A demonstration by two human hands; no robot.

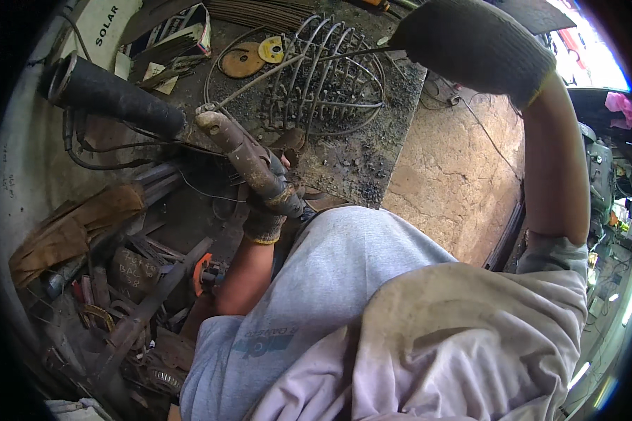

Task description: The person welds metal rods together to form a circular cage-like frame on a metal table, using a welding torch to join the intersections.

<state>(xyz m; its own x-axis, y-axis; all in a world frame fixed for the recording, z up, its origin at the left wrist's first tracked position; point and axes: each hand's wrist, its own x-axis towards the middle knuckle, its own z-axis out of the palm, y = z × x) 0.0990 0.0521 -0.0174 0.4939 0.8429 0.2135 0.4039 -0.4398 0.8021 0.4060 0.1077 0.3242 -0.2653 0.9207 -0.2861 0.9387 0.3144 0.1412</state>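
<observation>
My left hand (268, 219), in a dirty knit glove, is closed round the lower end of a rusty metal pipe-like piece (242, 151); its fingers are partly hidden. A thin metal rod (281, 69) slants from the top of that piece up to the right. My right hand (470, 49), also in a dark knit glove, is raised at the upper right and closed on the rod's far end. Beneath the rod, a cage-like set of curved metal bars (323, 91) lies on the grimy metal worktable (351, 165).
A black tube (119, 98) with cables juts in from the left. A brown disc (242, 62) and a yellow disc (270, 49) lie on the table. Scrap metal (140, 302) and a brown cloth (77, 228) are heaped at lower left. Concrete floor (456, 168) shows to the right.
</observation>
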